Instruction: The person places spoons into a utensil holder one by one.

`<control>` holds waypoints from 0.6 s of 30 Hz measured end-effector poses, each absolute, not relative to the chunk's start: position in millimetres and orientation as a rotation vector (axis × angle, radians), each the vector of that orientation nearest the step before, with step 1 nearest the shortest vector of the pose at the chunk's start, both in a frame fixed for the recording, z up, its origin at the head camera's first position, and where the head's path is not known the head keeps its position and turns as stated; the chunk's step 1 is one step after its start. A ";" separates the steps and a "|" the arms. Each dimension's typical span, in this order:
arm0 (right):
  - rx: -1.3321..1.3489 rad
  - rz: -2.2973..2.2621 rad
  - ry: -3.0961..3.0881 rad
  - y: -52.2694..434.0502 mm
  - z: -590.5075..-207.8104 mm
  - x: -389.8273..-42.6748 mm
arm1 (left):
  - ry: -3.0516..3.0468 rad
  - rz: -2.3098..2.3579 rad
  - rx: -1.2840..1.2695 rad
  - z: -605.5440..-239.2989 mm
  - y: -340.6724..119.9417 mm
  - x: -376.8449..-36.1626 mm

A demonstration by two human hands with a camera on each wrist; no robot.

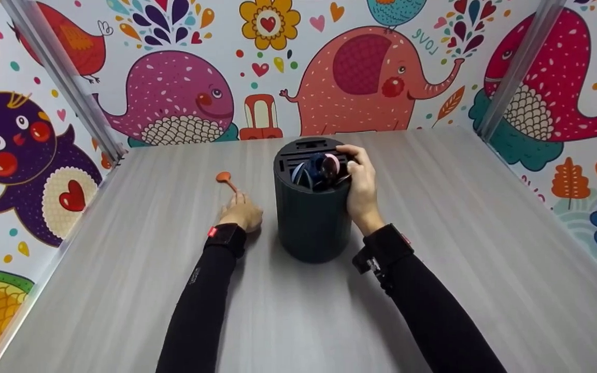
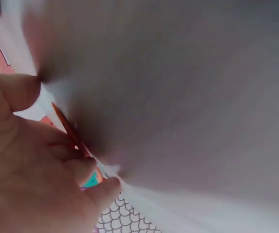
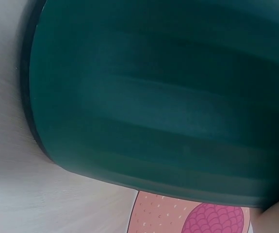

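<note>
Head view shows me a pale wood-grain bench walled by bright cartoon animal panels. At its middle stands a dark, round utensil holder, upright, with a slotted top. Several spoons sit in it, their rounded ends in dark blue and pink showing above the rim.

I see the right hand against the holder's right side at the rim, thumb and fingers curled toward the spoon ends. Its grip appears closed over the rim and the spoons there, though I cannot tell exactly which piece it has hold of. My right wrist view is filled by the holder's dark green-grey wall, with bench below it.

To the left of the holder, the left hand rests low on the bench. An orange spoon lies flat there, bowl pointing away toward the back wall, handle running under the fingertips. In the left wrist view the thin orange handle lies between the thumb and curled fingers, so this grip is pinched on the handle, close to the bench surface.
</note>
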State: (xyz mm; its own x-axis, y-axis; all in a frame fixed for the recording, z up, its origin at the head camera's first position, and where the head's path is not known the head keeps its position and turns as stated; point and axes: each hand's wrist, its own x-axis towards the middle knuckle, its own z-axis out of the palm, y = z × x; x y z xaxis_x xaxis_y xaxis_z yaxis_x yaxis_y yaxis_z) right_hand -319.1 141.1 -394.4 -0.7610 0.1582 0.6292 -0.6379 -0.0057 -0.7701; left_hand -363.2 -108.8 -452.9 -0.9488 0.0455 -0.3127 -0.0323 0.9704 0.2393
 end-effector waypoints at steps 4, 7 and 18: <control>0.502 1.828 -1.706 141.5 -393.8 -319.1 | 2.803 0.334 0.065 -451.2 -111.3 -353.9; 0.497 1.827 -1.702 141.9 -393.9 -318.5 | 2.795 0.321 0.115 -450.9 -113.9 -344.9; 0.508 1.863 -1.697 140.4 -392.6 -316.9 | 2.801 0.305 0.337 -454.0 -123.6 -297.7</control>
State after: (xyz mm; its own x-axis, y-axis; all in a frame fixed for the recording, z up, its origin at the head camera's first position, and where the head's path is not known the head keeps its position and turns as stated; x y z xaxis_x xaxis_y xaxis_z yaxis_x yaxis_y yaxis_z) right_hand -316.9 140.4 -392.6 -0.7692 0.1515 0.6207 -0.6321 -0.0388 -0.7739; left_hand -297.7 -123.6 -454.0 -0.9265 0.2615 -0.2706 0.1972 0.9499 0.2427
